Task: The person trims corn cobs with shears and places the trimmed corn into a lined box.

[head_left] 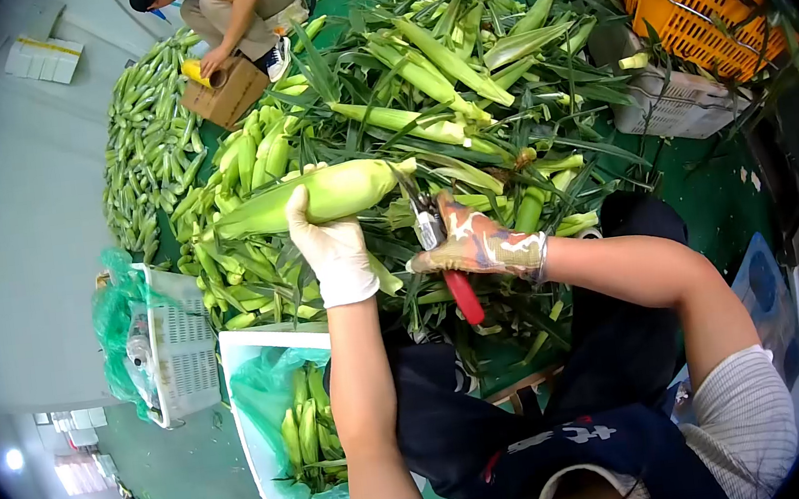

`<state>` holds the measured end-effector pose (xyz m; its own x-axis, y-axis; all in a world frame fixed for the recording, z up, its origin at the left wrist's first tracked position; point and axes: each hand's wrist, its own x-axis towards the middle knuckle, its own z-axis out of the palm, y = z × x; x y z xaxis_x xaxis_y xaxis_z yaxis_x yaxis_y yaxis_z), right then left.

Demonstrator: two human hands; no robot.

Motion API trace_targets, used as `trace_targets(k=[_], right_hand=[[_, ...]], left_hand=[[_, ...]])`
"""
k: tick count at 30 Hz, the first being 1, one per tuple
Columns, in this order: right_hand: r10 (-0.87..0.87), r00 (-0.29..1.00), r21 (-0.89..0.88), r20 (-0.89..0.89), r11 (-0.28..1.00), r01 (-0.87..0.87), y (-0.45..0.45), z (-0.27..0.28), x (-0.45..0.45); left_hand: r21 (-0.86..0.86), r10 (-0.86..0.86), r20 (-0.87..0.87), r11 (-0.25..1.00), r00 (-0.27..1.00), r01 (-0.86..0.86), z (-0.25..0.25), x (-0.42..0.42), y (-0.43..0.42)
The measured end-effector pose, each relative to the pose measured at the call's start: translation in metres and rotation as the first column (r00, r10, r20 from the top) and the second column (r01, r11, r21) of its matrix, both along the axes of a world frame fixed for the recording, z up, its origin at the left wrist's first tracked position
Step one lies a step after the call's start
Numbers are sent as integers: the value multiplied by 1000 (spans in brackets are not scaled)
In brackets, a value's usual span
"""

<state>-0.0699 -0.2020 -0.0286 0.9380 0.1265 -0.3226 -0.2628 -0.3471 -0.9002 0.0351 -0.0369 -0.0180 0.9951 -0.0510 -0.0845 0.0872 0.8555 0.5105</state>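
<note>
My left hand (332, 247), in a white glove, is closed around the middle of a green, husked ear of corn (343, 189). The ear lies nearly level, its cut-looking end pointing right. A camouflage-patterned glove covers my right hand (479, 238), which grips pruning shears (464, 293) with a red handle. The blades of the shears are up against the right end of the ear; whether they are closed on it I cannot tell. Behind and below both hands spreads a large pile of corn ears and leaves (418, 65).
A white foam box (245, 344) lined with green plastic holds several ears, left of my knees. Beyond it stands a white crate (184, 343). An orange crate (687, 5) rests on a grey one (688, 103). Another person (239, 11) crouches beside a cardboard box (226, 94).
</note>
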Motion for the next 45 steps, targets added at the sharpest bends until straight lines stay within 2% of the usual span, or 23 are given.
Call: trace_targets(k=[5,7,8,9,11,12,13,14,16,17,19,21,23,25,27,29,30,32,33,36,40,44,45], right_hand=[[-51,998,8,-22,999,52,1,-21,0],[-9,995,179,-96,983,26,0,-33,-4],[-169,968,236,-184,949,210,8,-58,-6],[-144,925,427,-352,855,295,-3,-27,-9],[-132,908,565,-398,745,356,-23,-9,-3],[-40,969,576,-245,798,179,-37,-31,4],[-40,970,576,-241,799,176,-34,-37,5],[-67,994,334,-89,938,93,-30,-42,2],[-22,997,-109,75,994,30,-19,-21,-5],[-7,999,-29,34,1000,8,-14,-2,-9],[-61,995,-153,78,986,72,-1,11,-7],[-16,984,5,175,1000,15,3,7,2],[44,994,349,96,934,-75,-2,9,-1],[32,999,468,42,883,-48,-14,26,-8],[-46,951,215,306,976,-22,-31,25,0],[78,947,-393,311,918,53,-51,26,16],[81,945,-391,316,919,52,-53,20,18],[146,773,-583,617,745,324,-52,4,21],[232,838,-635,494,755,165,-51,16,17],[310,911,-357,272,912,-203,-51,29,11],[359,919,-207,165,923,-324,-56,35,14],[375,926,-210,50,910,-357,-66,34,15],[361,923,-172,130,925,-338,-67,29,14]], left_hand=[[164,65,-66,985,996,-54,15,-1,-2],[160,27,-86,987,996,-13,14,8,14],[228,-36,-66,972,997,50,13,12,21],[298,-99,-52,948,994,110,13,15,28],[436,-210,-79,872,974,224,16,18,38],[468,-205,-70,857,976,214,16,13,36],[500,-205,-59,841,977,207,15,9,30],[453,-191,-50,871,980,192,9,8,28],[424,-152,-90,888,984,176,4,8,24],[401,-116,-126,902,985,158,1,7,22],[446,-89,-108,886,990,128,4,-2,7],[316,-212,-153,915,965,251,6,-6,-1],[315,-204,-131,919,970,236,10,-2,3],[317,-97,-133,939,986,135,19,1,20],[200,-168,-75,963,983,180,10,20,53],[347,-252,-46,903,967,252,9,21,67],[474,-283,-31,840,959,263,11,15,65],[678,-372,-36,673,927,296,15,3,57],[727,-415,-39,612,909,311,11,1,57],[824,-562,-56,441,825,356,19,-8,52],[761,-701,-152,367,696,535,24,-21,47],[825,-685,-258,212,682,525,26,-26,46],[822,-686,-264,207,678,530,27,-29,43]])
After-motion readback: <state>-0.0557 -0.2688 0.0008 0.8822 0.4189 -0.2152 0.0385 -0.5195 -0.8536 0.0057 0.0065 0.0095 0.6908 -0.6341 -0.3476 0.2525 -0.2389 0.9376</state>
